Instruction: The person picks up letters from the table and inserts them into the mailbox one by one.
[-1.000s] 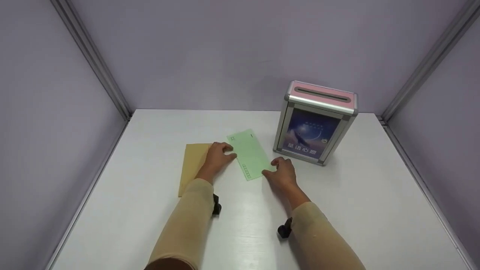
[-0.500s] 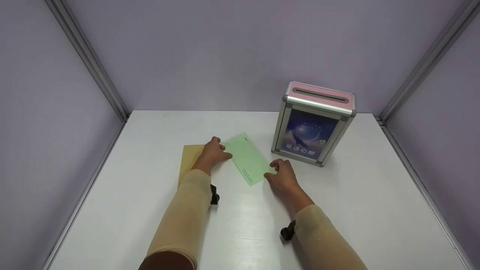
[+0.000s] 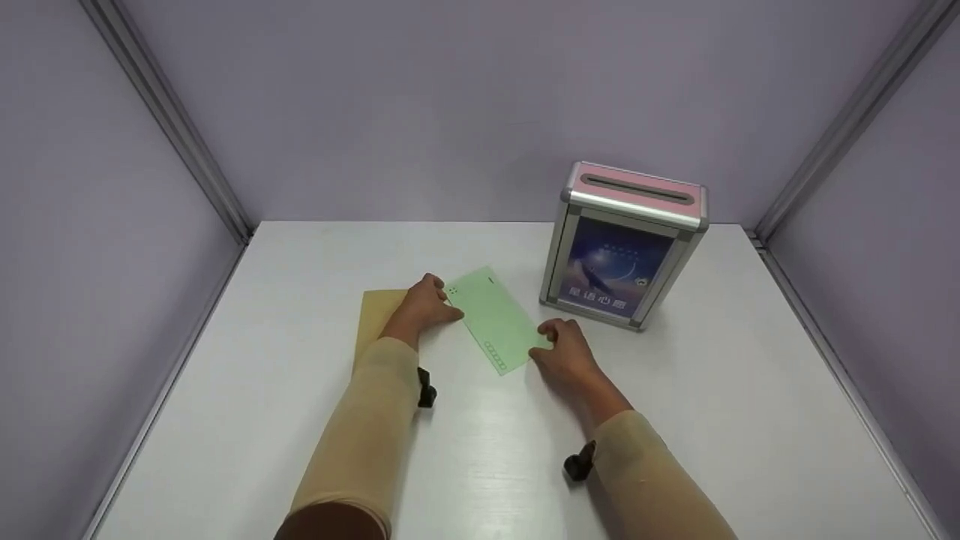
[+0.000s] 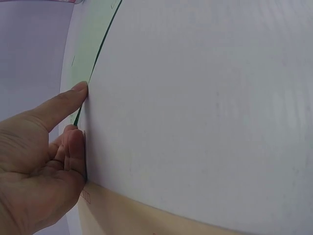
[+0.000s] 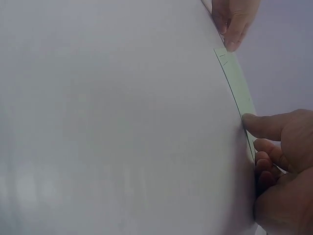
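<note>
The left hand (image 3: 424, 304) and right hand (image 3: 568, 349) each pinched the pale-green rectangular paper envelope (image 3: 493, 319), grips set at opposite edges probably to steady it, on or just above the white table (image 3: 495, 457), between a flat tan paper envelope (image 3: 376, 315) and an upright, silver-framed box with a pink slotted top (image 3: 619, 262).

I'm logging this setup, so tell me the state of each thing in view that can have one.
Green envelope: slanted, a corner in each hand; sealed or not, can't tell
Tan envelope: lying flat, partly hidden
Box: upright
Front door: shut
Slot: open
Left hand: curled at green envelope's left corner
Right hand: curled at its right corner
</note>
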Tool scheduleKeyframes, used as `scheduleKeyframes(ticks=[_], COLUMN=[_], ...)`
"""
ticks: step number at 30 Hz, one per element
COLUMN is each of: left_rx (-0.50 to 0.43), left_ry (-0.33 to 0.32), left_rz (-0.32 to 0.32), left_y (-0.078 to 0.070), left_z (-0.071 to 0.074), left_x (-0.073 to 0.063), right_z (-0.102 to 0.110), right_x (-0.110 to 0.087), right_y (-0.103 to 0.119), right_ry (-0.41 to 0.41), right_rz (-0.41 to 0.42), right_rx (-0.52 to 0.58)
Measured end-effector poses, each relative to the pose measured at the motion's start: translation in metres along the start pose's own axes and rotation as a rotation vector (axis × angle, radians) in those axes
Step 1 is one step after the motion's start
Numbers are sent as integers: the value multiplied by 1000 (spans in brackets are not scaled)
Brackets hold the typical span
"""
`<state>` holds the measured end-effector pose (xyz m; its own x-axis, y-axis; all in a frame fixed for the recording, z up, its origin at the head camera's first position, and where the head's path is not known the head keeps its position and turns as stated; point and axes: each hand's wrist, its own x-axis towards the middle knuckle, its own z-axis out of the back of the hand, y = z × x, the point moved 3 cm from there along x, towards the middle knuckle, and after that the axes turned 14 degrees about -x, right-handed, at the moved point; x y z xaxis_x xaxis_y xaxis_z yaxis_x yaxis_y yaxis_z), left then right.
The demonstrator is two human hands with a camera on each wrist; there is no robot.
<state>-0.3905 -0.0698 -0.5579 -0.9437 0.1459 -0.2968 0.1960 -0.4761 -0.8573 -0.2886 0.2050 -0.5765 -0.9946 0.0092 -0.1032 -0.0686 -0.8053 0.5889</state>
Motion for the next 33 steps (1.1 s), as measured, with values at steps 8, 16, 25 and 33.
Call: scheduleKeyframes(ticks=[8,16,25,33], left_rx=[18,-11,-115,-213], left_ry=[18,-18,-46,-63], left_rz=[2,23,-13,17], left_y=[1,4,8,13], left_z=[0,-1,-4,-7], left_x=[-1,4,4,9], right_z=[1,0,0,0], right_x=[-2,-3,-3,-4], right_y=[0,1,-1,-1], right_ry=[15,9,3,15], right_rz=[-5,1,1,5], right_rx=[14,-4,-15,16])
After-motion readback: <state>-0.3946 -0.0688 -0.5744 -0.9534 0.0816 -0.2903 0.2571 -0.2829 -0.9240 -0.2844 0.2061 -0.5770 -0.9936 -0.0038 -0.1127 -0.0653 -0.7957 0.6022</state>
